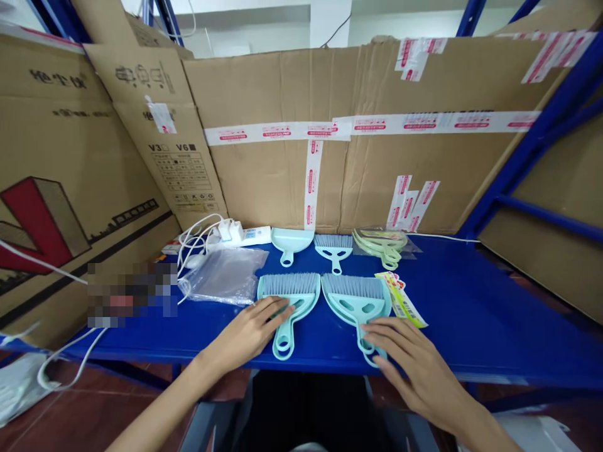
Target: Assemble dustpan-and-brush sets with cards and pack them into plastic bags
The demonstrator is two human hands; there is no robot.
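Note:
Two mint-green brush-and-dustpan sets lie side by side near the table's front edge, each brush on top of its dustpan. On the left brush (289,285), the stretched fingers of my left hand (257,329) rest at the left side, by the handle's base. My right hand (407,355) is open, its fingers spread over and touching the handle of the right brush (353,287). Behind them are a separate dustpan (292,238), a single brush (333,246) and a greenish set in a clear bag (384,245). A yellow printed label card (402,300) touches the right set's edge.
A stack of clear plastic bags (226,275) lies left of the sets. Behind it, a white power strip (254,235) has plugs and looped cables. Cardboard walls (268,182) close off the back and left of the blue table (461,314). Blue posts (518,144) stand at right.

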